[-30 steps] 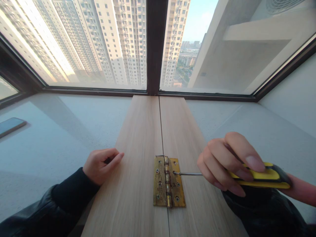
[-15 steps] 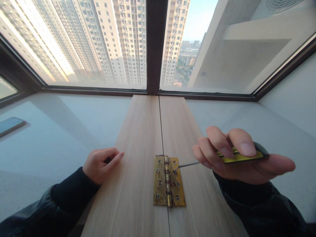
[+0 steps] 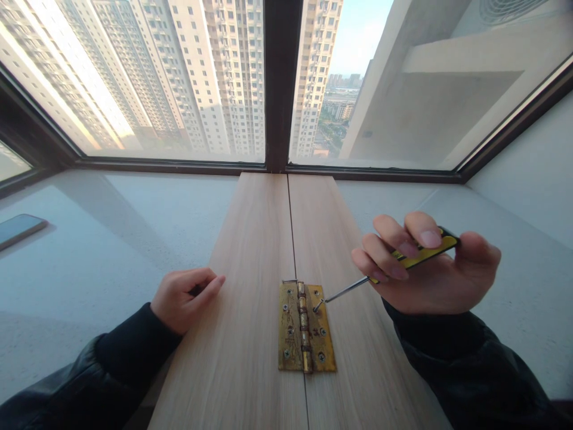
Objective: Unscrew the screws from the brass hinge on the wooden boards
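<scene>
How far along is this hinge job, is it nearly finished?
The brass hinge already lies across the seam of the two wooden boards, with screw heads showing in its holes. The right hand holds a yellow screwdriver, tip on a screw in the right leaf; the left hand rests on the left board's edge. Whether screws are going in or out can't be told.

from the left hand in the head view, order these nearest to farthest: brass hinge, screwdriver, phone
1. Brass hinge, to the right of the left hand, across the boards' seam.
2. Screwdriver, farther right, held in the right hand.
3. Phone, far left on the sill.
</scene>
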Demonstrator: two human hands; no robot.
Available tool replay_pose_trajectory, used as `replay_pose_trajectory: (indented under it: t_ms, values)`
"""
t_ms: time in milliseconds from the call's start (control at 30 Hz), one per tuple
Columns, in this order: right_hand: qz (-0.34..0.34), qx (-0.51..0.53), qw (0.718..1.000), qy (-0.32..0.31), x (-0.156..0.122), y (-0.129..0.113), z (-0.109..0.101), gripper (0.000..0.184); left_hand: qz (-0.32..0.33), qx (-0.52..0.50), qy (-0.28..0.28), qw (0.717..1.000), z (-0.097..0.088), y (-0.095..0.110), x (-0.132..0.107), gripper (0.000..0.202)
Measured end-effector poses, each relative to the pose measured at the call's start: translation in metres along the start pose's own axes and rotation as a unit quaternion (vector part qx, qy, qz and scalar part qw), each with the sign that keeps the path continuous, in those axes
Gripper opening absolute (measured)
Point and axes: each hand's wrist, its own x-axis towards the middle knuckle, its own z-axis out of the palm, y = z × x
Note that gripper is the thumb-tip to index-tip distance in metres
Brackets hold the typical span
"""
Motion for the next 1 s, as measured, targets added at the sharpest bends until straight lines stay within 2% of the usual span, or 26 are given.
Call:
replay_pose_trajectory:
  t_ms: [267, 533, 767, 1000]
  values:
    - [-0.012, 0.001, 1.000, 0.008, 0.000, 0.002, 0.001, 0.032, 0.000, 0.002, 0.000, 1.000, 0.000, -0.001, 0.000, 0.038]
    - [-0.022, -0.020, 0.998, 0.050, 0.001, 0.001, 0.000, 0.028, -0.009, -0.006, 0.000, 1.000, 0.000, 0.000, -0.001, 0.038]
    - [-0.049, -0.069, 0.987, 0.136, 0.002, 0.008, 0.002, 0.022, -0.011, -0.007, -0.001, 1.000, 0.001, 0.001, -0.001, 0.038]
    - [-0.084, -0.058, 0.972, 0.210, 0.005, 0.006, 0.000, 0.019, -0.010, -0.003, 0.000, 1.000, 0.000, 0.002, 0.000, 0.038]
